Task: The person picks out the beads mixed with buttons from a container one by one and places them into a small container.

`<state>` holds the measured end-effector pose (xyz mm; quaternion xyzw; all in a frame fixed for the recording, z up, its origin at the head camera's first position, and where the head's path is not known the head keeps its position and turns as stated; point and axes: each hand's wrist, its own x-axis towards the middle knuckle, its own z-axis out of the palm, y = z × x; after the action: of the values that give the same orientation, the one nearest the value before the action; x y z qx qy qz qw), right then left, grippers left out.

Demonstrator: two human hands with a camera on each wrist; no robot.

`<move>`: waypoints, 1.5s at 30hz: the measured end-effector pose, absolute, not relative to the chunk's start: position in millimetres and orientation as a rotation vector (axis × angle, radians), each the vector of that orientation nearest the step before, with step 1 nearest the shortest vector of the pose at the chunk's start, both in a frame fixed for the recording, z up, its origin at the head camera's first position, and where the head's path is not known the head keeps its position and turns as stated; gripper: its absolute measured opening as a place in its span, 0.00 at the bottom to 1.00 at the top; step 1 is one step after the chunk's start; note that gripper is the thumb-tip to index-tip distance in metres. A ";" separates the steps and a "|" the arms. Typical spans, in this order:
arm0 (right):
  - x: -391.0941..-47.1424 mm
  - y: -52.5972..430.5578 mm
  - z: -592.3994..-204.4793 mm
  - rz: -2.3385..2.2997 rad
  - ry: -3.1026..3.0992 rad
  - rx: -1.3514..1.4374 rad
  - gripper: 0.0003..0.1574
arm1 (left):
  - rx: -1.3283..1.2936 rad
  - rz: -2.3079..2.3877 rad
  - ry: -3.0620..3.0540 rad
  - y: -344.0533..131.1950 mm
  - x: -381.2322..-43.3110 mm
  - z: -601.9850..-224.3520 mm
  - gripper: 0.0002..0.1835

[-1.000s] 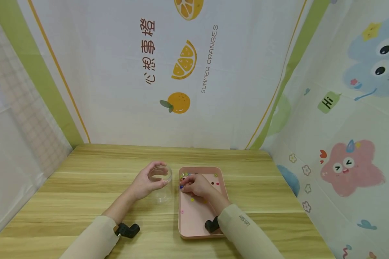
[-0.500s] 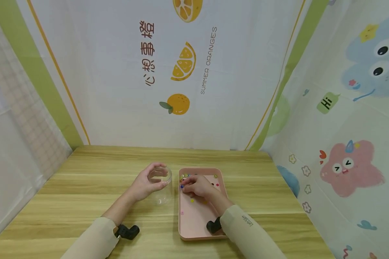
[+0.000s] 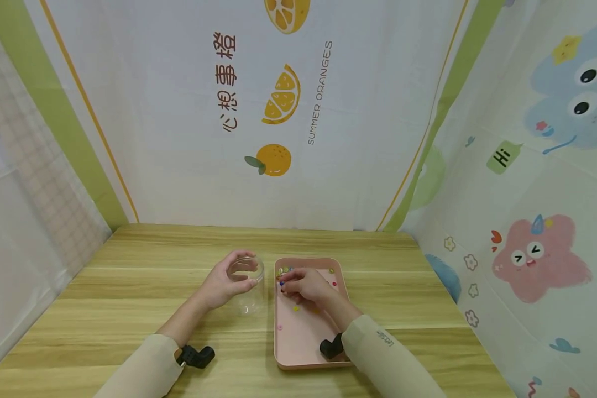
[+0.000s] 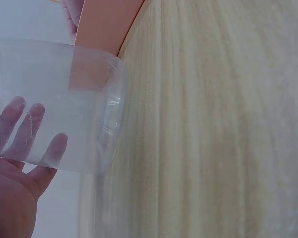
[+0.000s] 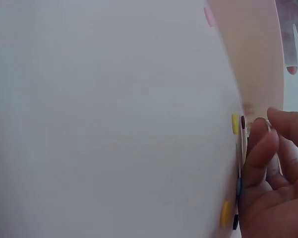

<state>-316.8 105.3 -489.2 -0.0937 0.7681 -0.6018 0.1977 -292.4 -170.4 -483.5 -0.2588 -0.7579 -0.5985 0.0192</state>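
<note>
While left hand holds jar, it points mouth-up, axis vertical.

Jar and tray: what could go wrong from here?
Discs crowd the far left corner of the tray near the right hand, which might scatter them. A gap separates jar and tray, so a dropped disc could land on the table. If the left hand slips, the jar might tip.
</note>
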 end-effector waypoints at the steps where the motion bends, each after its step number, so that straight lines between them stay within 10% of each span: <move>1: -316.8 105.4 -489.2 -1.687 2.158 -0.264 0.15 | -0.804 -1.858 -2.351 -170.2 -292.3 -483.6 0.32; 45: -324.1 128.3 -451.3 -1.797 2.193 -0.276 0.23 | -0.750 -1.838 -2.372 -166.2 -292.8 -483.6 0.33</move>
<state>-324.1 128.3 -451.3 -0.0958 0.7616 -0.6241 0.1458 -292.8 -166.2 -483.6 -0.2423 -0.7667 -0.5940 0.0242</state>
